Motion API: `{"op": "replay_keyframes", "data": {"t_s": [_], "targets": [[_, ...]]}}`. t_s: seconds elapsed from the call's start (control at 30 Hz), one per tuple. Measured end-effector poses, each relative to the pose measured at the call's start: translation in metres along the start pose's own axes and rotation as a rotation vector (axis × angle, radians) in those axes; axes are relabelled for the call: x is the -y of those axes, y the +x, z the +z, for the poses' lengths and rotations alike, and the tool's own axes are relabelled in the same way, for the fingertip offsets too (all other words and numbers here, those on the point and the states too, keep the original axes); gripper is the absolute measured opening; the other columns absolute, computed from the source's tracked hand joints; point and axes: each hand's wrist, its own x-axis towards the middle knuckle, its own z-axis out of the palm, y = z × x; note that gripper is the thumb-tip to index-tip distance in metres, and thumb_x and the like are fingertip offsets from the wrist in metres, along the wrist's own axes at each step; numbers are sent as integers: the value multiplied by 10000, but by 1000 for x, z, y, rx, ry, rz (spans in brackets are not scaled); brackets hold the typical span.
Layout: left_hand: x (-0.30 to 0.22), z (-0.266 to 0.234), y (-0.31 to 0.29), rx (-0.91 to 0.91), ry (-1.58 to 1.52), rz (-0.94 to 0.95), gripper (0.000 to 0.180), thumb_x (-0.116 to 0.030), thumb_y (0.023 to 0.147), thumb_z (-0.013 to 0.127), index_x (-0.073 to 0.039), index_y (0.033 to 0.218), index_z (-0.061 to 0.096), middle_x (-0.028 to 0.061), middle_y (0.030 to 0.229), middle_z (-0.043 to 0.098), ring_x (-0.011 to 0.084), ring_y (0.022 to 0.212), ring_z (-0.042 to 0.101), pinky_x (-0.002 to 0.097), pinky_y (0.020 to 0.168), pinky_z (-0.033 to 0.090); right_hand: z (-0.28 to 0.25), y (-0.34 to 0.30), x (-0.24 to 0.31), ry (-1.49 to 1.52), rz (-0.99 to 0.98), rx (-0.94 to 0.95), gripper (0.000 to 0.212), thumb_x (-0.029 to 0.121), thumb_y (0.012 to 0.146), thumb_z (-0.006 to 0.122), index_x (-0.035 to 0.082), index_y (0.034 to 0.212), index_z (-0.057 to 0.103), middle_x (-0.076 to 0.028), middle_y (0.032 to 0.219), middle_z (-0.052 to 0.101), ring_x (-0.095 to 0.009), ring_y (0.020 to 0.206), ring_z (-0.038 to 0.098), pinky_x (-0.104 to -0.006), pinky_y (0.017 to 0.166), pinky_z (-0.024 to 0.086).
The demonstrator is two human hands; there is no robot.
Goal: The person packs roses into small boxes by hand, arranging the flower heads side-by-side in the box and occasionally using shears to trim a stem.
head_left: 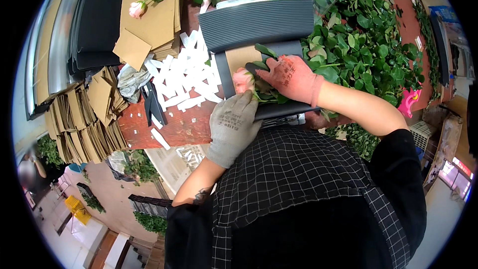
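A pink rose (243,80) lies on a strip of brown cardboard (241,59) over a black sheet (226,77) at the table's near edge. My left hand (234,127), in a grey glove, has its fingers closed at the near side of the bloom, against the rose. My right hand (294,77), in a pinkish-red glove, is just right of the bloom. Its thumb and forefinger close on a dark green leaf (265,51) by the flower. The stem is mostly hidden under the hands. Beyond them rises a ribbed black sheet (256,24).
Leafy rose stems (368,40) heap up on the right and far side. White paper strips (184,77) lie scattered left, beside a black stapler-like tool (151,102) and crumpled plastic (133,82). Cardboard stacks (84,124) stand farther left. Another pink rose (137,9) rests on cardboard sheets (149,30).
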Motion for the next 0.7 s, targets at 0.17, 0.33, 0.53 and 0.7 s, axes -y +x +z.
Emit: {"op": "replay_keyframes", "data": {"t_s": [0.17, 0.33, 0.53, 0.7], "targets": [[-9, -21, 8, 8, 52, 38, 524, -305, 683, 779, -65, 1123, 628, 112, 1244, 599, 290, 1125, 582, 410, 919, 462, 5, -1, 0, -82, 9, 3, 424, 187, 866, 487, 187, 1282, 569, -67, 953, 579, -205, 884, 599, -316, 734, 460], [-23, -39, 20, -4, -21, 54, 454, -343, 753, 713, -3, 1033, 602, 142, 1095, 589, 303, 1085, 552, 413, 888, 455, 33, -7, 9, -266, -66, -150, 398, 181, 867, 492, 185, 1257, 572, -77, 977, 584, -205, 890, 596, -320, 737, 457], [-3, -19, 35, -125, 126, 56, 621, -490, 849, 587, 28, 1189, 553, 190, 1255, 516, 332, 1205, 478, 425, 1048, 350, -23, -3, 2, -6, -8, -6, 362, 172, 849, 510, 76, 1188, 592, -72, 900, 587, -199, 805, 578, -319, 704, 452], [-1, -28, 34, 60, -19, 6, 626, -520, 854, 567, 11, 1186, 596, 192, 1296, 517, 314, 1285, 414, 438, 1107, 264, -150, 51, 1, 20, -146, -439, 344, 255, 810, 586, 117, 1125, 586, -87, 909, 593, -240, 817, 609, -363, 724, 462]]}}
